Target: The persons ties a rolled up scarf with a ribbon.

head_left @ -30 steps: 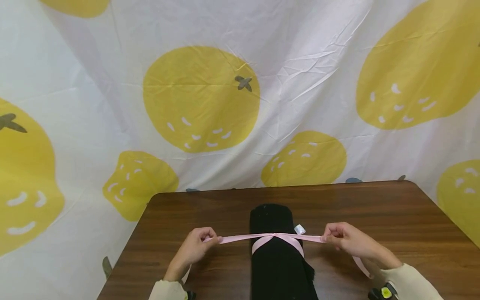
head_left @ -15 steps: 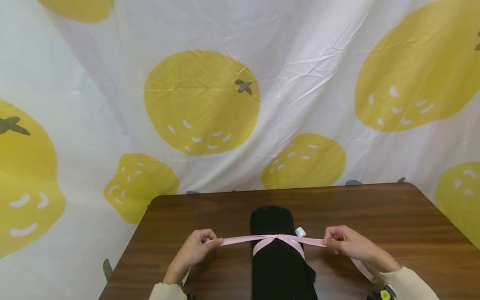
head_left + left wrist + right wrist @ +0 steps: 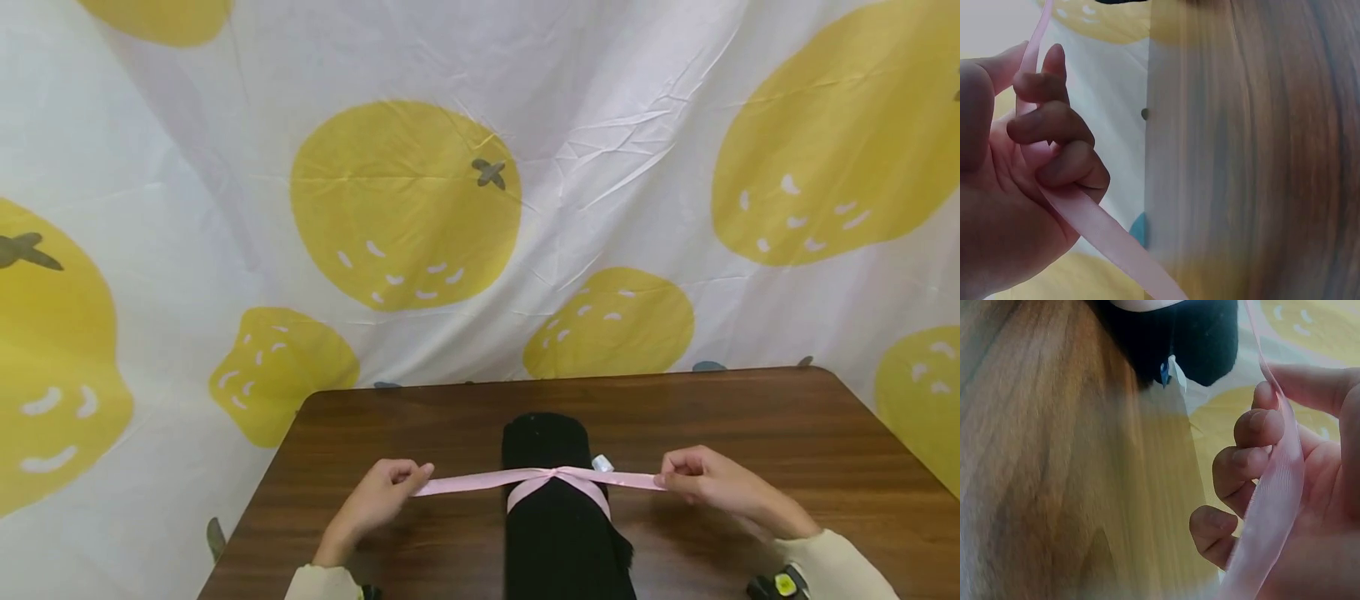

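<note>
A black rolled cloth [image 3: 558, 542] lies lengthwise on the table, with a pink ribbon [image 3: 480, 481] wrapped round it and crossed in a knot on top. My left hand [image 3: 381, 498] pinches one end of the ribbon out to the left; the left wrist view shows the ribbon [image 3: 1100, 228] running through its curled fingers and down past the palm. On the other side my right hand [image 3: 727, 490] pinches the opposite end. Its loose tail [image 3: 1266, 531] hangs along the palm in the right wrist view. Both lengths stretch nearly straight between knot and hands.
A small white tag [image 3: 602, 463] sticks out at the roll's right side. The brown wooden table [image 3: 420, 417] has its far edge against a white curtain [image 3: 592, 208] printed with yellow fruit. Dark wrist straps [image 3: 780, 583] show near both sleeves.
Both hands have moved slightly farther apart, the left to the left and the right to the right, drawing out the ribbon ends. The roll stays in place.
</note>
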`<state>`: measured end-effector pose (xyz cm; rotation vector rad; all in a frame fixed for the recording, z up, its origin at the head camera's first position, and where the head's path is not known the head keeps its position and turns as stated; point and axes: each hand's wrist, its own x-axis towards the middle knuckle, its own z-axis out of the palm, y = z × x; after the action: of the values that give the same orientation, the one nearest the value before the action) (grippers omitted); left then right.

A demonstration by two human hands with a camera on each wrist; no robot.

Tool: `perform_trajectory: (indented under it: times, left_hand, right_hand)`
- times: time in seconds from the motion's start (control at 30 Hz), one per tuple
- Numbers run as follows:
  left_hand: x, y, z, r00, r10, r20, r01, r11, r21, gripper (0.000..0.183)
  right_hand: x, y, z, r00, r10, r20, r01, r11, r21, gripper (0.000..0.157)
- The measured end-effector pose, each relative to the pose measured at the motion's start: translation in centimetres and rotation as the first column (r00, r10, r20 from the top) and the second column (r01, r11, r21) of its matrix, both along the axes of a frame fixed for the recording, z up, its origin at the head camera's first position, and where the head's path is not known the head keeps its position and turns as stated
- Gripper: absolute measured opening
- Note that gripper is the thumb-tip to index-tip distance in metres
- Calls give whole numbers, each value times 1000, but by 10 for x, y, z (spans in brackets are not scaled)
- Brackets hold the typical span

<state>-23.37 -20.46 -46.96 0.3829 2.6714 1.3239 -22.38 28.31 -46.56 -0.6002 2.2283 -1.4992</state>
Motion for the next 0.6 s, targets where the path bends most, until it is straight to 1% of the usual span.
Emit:
perform_trajectory:
  times: [0.07, 0.1, 0.17, 0.23, 0.37, 0.43, 0.47, 0.6]
  left_hand:
    - [0, -2, 0, 1000, 8, 21, -8, 1000, 5, 53]
    - [-1, -4, 0, 999, 9, 32, -9, 1000, 10, 55]
    - [-1, -7, 1, 999, 13, 52, -14, 1000, 20, 57]
    - [-2, -11, 2, 996, 18, 83, -21, 999, 39, 59]
    - [-1, -19, 2, 991, 16, 129, -25, 997, 71, 60]
    - [-1, -23, 3, 990, 17, 143, -28, 996, 80, 61]
    - [0, -25, 3, 989, 15, 146, -28, 996, 84, 61]
    - [0, -31, 1, 988, 13, 157, -26, 996, 84, 64]
  right_hand:
    - [1, 3, 2, 1000, -9, 30, 9, 1000, -9, 31]
    - [2, 5, 3, 1000, -2, 24, 2, 1000, -15, 32]
    - [2, 9, 4, 999, 8, 47, -6, 999, -46, 33]
    - [2, 13, 4, 998, 30, 52, -27, 997, -74, 33]
    - [0, 23, 3, 998, 56, 22, -55, 997, -46, 31]
    - [-1, 28, 3, 999, 42, 29, -42, 999, -13, 32]
    - [-2, 31, 2, 999, 39, 18, -39, 999, 5, 32]
    - [-3, 41, 2, 999, 18, 42, -20, 999, 36, 32]
